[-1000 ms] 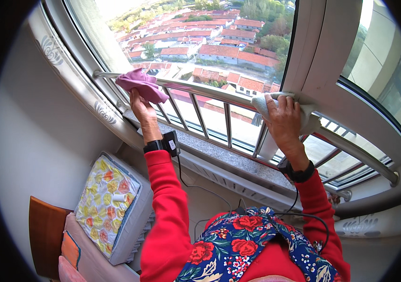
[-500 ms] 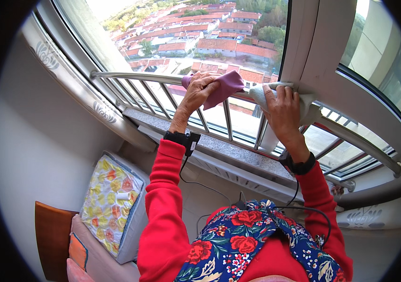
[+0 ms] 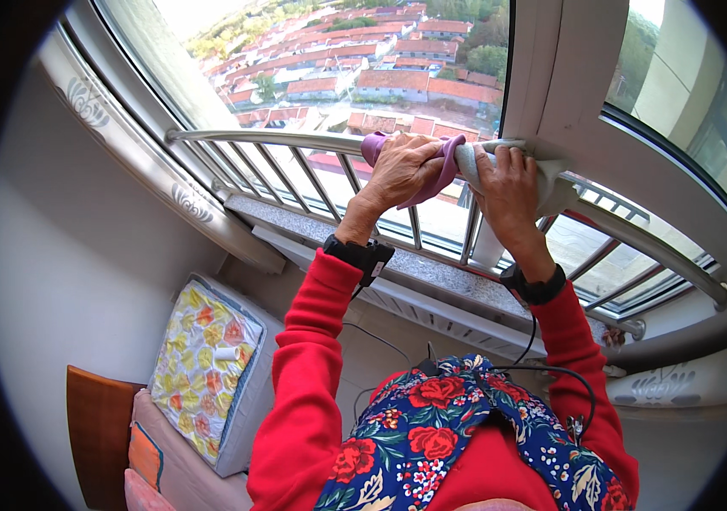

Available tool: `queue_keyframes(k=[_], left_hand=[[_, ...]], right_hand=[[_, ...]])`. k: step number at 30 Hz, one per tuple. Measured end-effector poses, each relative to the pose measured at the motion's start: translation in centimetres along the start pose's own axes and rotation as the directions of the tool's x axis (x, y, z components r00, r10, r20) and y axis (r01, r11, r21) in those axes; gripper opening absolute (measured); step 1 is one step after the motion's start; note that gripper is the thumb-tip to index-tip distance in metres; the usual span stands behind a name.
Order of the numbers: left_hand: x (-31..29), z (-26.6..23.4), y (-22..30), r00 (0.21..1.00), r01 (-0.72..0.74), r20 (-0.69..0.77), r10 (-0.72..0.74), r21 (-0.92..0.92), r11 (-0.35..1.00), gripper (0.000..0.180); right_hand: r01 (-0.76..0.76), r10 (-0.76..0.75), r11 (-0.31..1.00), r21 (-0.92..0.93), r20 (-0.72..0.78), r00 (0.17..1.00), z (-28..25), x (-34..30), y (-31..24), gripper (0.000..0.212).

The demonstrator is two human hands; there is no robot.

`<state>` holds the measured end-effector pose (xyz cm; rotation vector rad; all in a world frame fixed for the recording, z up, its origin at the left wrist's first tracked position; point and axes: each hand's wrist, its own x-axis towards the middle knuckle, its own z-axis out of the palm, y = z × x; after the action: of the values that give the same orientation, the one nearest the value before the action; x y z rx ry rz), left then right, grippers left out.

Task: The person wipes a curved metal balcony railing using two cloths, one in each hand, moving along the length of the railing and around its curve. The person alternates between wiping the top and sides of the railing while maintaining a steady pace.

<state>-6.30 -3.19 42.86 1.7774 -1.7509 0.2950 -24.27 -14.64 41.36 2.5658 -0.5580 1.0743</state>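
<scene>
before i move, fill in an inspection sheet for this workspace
Surface: metal railing, with a speckled stone sill lower down
Things in use: purple cloth and pale cloth, side by side on the railing
Clutter: small white item on a floral cover
Hands: left hand grasps the purple cloth; right hand grasps the pale cloth
Cables: black cable curves by the right sleeve
Surroundings: window frame; white slotted panel below the sill
</scene>
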Motion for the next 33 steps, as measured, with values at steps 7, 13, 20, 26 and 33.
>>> queue_keyframes(k=[7, 13, 20, 26, 33], left_hand=[[1.6, 0.2, -0.2, 0.995, 0.058, 0.077, -0.056, -0.029, 0.998, 0.060], [2.5, 2.2, 0.3, 0.940, 0.282, -0.188, -0.286, -0.047, 0.958, 0.067], [2.5, 3.1, 0.5, 0.921, 0.252, -0.318, -0.223, 0.052, 0.966, 0.048], [2.7, 3.4, 0.7, 0.898, 0.309, -0.339, -0.280, 0.033, 0.950, 0.043], [2.8, 3.5, 0.7, 0.893, 0.295, -0.368, -0.260, 0.042, 0.955, 0.054]], right_hand=[[0.021, -0.021, 0.999, 0.036, -0.013, 1.000, -0.5, -0.2, 0.2, 0.054], [0.050, -0.046, 0.996, 0.072, -0.056, 0.997, -0.7, -0.9, 1.0, 0.058], [-0.043, 0.043, 0.999, -0.012, 0.002, 0.999, -3.4, -5.0, 6.0, 0.067], [-0.199, 0.196, 0.972, -0.123, -0.042, 0.980, -6.3, -10.8, 14.1, 0.064], [-0.404, 0.411, 0.902, -0.148, 0.019, 0.911, -10.2, -17.4, 25.2, 0.040]])
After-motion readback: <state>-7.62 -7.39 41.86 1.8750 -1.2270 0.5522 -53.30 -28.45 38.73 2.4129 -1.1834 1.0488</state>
